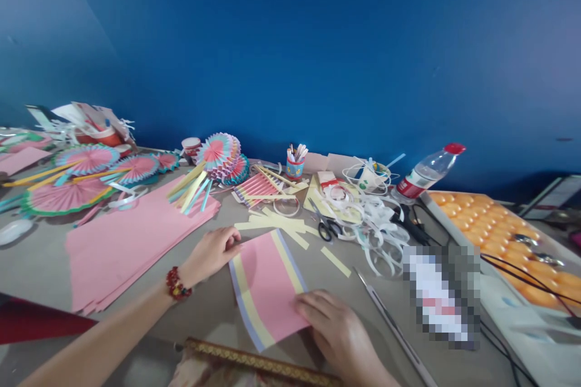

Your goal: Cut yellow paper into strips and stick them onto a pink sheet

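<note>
A pink paper sheet with yellow and lavender bands along its two long sides lies tilted in front of me. My left hand, a red beaded bracelet on its wrist, has curled fingers closed at the sheet's upper left corner. At the lower right edge, my right hand grips the paper, fingers on top and the thumb hidden. Pale yellow paper strips are scattered just beyond the sheet. Left of it is a stack of large pink sheets.
Black-handled scissors lie near tangled white ribbon. A metal ruler-like strip rests on the right. Farther back stand a tilted bottle and a pen cup. Folded paper fans spread at left; an orange bumpy pad sits at right.
</note>
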`<state>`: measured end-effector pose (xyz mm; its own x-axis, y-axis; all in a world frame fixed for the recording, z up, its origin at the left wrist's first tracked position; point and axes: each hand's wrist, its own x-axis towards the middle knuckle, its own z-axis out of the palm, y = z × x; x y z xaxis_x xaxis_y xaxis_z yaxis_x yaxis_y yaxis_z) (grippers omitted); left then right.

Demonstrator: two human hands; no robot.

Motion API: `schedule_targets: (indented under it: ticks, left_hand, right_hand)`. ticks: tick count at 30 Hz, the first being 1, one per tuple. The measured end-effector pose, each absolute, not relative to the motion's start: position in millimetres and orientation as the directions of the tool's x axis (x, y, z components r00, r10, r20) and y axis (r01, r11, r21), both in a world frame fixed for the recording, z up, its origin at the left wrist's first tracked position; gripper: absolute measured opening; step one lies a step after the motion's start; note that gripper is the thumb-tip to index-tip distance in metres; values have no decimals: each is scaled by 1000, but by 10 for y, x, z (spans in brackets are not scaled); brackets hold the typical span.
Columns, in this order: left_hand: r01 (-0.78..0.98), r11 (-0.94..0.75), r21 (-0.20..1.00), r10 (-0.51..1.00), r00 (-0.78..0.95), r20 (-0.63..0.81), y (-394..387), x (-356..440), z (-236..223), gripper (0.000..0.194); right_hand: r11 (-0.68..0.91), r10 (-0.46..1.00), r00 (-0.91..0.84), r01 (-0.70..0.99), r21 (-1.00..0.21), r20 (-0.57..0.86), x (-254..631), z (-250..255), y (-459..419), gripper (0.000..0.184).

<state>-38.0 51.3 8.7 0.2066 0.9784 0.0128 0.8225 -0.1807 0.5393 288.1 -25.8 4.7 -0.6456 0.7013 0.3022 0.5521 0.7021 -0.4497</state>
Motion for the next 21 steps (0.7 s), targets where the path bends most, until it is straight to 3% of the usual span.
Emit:
schedule_targets:
  ticks: [7, 11, 17, 21]
  left_hand:
    - [666, -156, 730, 924, 359, -130, 543, -471, 279, 28]
    - [629, -174, 758, 891, 428, -150, 550, -495, 348, 26]
    - [649, -382, 658, 887, 457, 64, 605, -441, 445, 21]
    - [619, -515, 594, 849, 463, 254, 842, -314, 511, 24]
  right_hand:
    - [689, 714, -654, 590, -421, 252, 2900, 43, -295, 51]
    - [726, 684, -665, 586, -359, 298, 2887, 47, -303, 45]
    - [804, 557, -636, 573, -157, 533, 2922, 61, -321, 38]
    - [827, 486, -678, 561, -39, 552, 2972, 149, -275, 35]
